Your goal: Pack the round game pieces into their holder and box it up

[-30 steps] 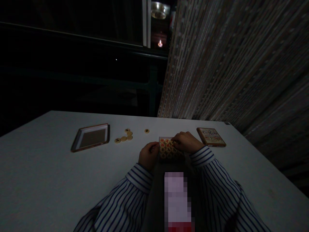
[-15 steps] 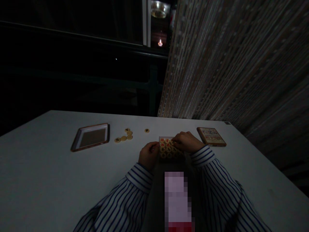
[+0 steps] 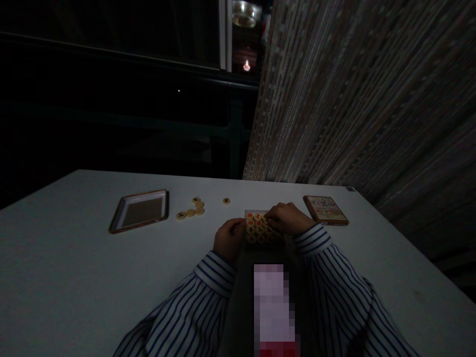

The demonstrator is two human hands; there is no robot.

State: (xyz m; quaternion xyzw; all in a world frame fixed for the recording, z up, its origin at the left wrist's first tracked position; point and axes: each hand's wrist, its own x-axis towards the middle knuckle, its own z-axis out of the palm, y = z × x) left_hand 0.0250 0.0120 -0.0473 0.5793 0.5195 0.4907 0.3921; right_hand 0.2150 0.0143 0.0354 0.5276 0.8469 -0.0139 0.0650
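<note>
In front of me is a small clear box [image 3: 246,244] filled with rows of round Chinese chess pieces [image 3: 261,230], some marked in red and others in black. My left hand [image 3: 228,239] is closed on the box's left edge. Over the box's right side, my right hand [image 3: 288,218] has its fingers bent down, pinching a chess piece among the others; the fingers partly cover it. Left of the box, several loose chess pieces [image 3: 190,213] lie on the table, and a single chess piece [image 3: 226,201] sits apart from them.
The white table [image 3: 74,277] spans the view. An open shallow tin lid [image 3: 143,210] lies at the left, a flat printed box [image 3: 326,210] at the right. Behind the table hangs a string curtain [image 3: 316,89]. A blurred-out pale patch [image 3: 273,302] appears below my hands.
</note>
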